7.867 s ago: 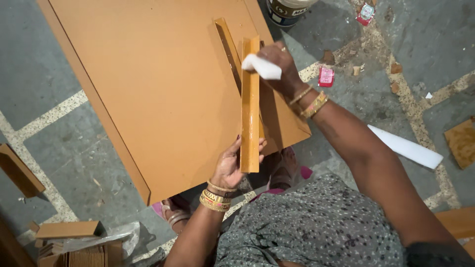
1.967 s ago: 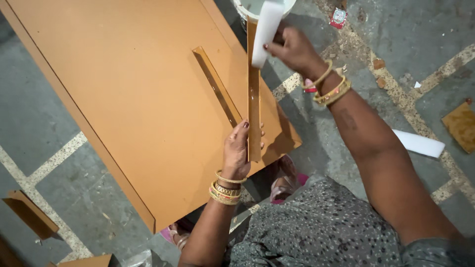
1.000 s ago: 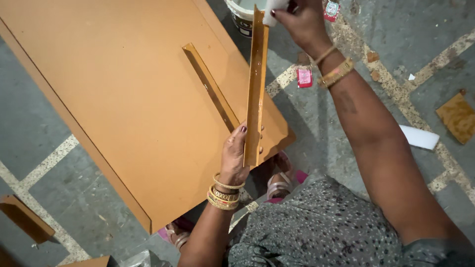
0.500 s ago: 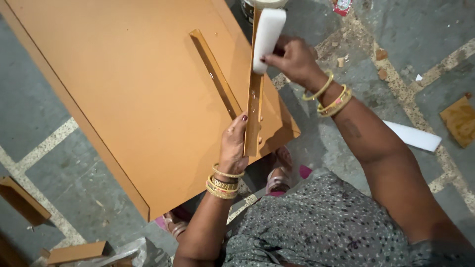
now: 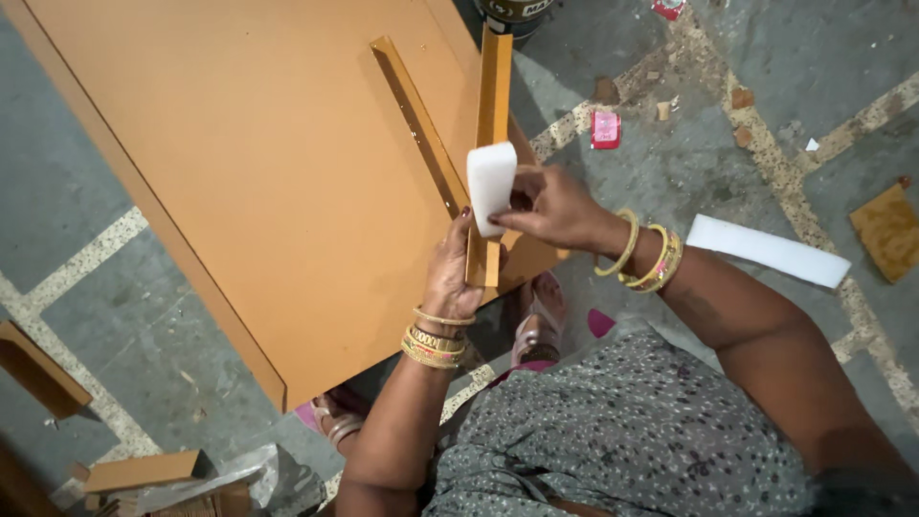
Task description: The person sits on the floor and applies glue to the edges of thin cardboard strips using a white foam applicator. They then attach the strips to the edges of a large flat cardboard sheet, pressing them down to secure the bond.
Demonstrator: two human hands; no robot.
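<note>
While the head view looks straight down, the left hand [image 5: 452, 278] is closed around the lower end of a narrow wooden strip [image 5: 492, 124], fingers curled round its left side and the thumb hidden behind it; the strip stands on edge and runs from the hand toward twelve o'clock. At about one o'clock from that hand, the right hand [image 5: 555, 206] pinches a white foam block [image 5: 490, 187] between fingertips and thumb, fingers only narrowly parted, and the block lies pressed against the strip just above the left hand's grip. Both wrists carry gold bangles. Beneath the strip lies a large orange-brown board [image 5: 268, 182], tilted across the upper left of the view, with a second thin strip [image 5: 418, 120] lying flat on it at about eleven o'clock from the hands. On the grey stone floor [image 5: 728, 115], a long white foam piece [image 5: 768, 251] lies at three o'clock, well apart from the right hand, and a small pink packet [image 5: 605, 128] sits at one o'clock.
</note>
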